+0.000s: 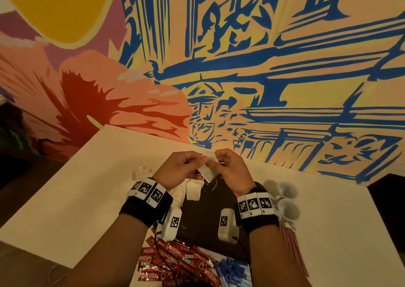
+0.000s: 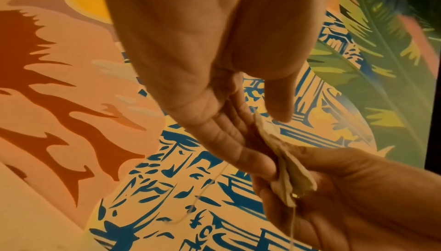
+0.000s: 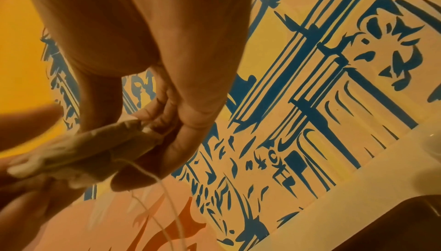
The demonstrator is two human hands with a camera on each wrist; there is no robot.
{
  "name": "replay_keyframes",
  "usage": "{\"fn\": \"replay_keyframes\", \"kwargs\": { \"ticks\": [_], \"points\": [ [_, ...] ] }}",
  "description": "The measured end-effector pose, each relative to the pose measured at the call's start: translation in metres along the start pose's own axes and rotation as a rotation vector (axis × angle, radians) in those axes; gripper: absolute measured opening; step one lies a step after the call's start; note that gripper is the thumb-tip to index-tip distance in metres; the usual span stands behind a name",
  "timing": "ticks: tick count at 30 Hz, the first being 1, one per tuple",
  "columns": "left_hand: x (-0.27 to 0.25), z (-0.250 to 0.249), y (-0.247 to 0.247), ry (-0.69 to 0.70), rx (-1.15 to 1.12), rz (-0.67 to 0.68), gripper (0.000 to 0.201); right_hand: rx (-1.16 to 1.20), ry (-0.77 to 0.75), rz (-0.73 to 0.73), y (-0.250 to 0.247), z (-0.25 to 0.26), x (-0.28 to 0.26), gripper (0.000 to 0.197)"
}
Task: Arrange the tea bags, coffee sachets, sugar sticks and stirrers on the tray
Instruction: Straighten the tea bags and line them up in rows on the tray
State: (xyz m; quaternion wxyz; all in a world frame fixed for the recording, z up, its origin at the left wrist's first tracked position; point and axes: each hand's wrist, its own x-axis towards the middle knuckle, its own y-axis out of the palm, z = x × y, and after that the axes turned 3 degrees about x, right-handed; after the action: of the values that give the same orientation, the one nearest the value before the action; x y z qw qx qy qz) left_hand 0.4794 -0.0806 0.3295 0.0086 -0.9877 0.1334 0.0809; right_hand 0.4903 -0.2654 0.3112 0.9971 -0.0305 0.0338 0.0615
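Both hands are raised above the dark tray [image 1: 210, 225] and pinch white tea bags [image 1: 208, 166] between them. My left hand [image 1: 186, 166] holds the left edge of a tea bag [image 2: 286, 172]; my right hand [image 1: 228, 168] pinches the right side of the tea bags [image 3: 90, 147], and a thin string hangs below. More white tea bags [image 1: 192, 191] lie at the tray's far left. Red coffee sachets [image 1: 175, 262] are heaped at the near edge, with blue-and-white sugar sticks [image 1: 232, 271] beside them. Red stirrers [image 1: 293, 247] lie right of the tray.
Two white cups [image 1: 287, 201] stand right of the tray on the white table [image 1: 76, 199]. A painted wall [image 1: 263, 67] rises directly behind the table. White cubes [image 1: 141, 172] lie on the table left of my hands.
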Motion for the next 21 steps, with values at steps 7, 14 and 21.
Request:
{"fn": "replay_keyframes", "kwargs": {
  "ticks": [7, 14, 21],
  "points": [
    [0.005, 0.007, -0.007, 0.033, 0.044, -0.108, 0.014, 0.23, 0.181, 0.175, -0.009, -0.004, -0.01, 0.022],
    [0.01, 0.006, -0.012, 0.009, 0.171, -0.004, 0.014, 0.178, 0.144, 0.159, -0.006, -0.013, -0.011, 0.019],
    [0.018, 0.016, -0.021, -0.014, 0.249, 0.001, 0.015, 0.051, 0.181, 0.153, 0.005, -0.028, -0.005, 0.025]
  ]
}}
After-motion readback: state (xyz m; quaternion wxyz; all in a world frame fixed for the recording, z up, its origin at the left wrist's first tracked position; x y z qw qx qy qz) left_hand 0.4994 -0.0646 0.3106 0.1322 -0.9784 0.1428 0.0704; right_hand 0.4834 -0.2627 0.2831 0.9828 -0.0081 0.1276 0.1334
